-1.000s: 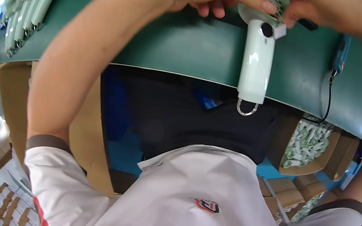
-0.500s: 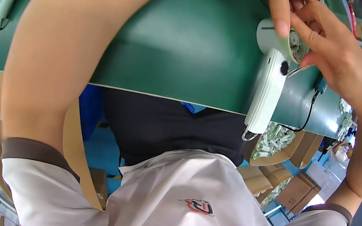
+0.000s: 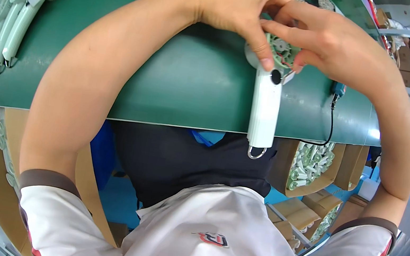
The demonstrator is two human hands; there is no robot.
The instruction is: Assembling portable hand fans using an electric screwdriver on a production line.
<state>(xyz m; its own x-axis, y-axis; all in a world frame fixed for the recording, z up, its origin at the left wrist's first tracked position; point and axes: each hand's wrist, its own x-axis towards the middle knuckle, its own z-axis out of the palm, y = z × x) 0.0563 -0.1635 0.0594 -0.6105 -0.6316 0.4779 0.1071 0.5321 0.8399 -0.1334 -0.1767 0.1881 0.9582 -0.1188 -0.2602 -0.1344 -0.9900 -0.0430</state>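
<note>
Plainly, my work centres on the fan (image 3: 266, 105), which lies over the near part of the green table (image 3: 184, 87), right of the middle, its handle toward me and its open head (image 3: 283, 52) away. My left hand (image 3: 237, 10) grips it from the left: the thumb presses at the head's rim, just above the round black button (image 3: 276, 76), probably so the fan cannot twist. The other fingers of that hand are mostly hidden. My right hand (image 3: 331, 43) comes in from the right, fingers bent over the head and thumb by its right edge; I cannot tell whether they pinch the rim, a wire or the thin metal thing (image 3: 288, 77) showing beneath. With the open side turned up, its insides face me, which I take to be the reason for that pose. The metal loop (image 3: 256, 153) shows past the table's near edge; whether the handle rests or is lifted, I cannot tell. To the right, the teal tool (image 3: 339, 89) lies near my right hand, its cord (image 3: 332, 124) running toward me, likely to stay within reach. Other fans (image 3: 22, 27) crowd the far left, handles mostly pointing near, perhaps for easy grasping.
</note>
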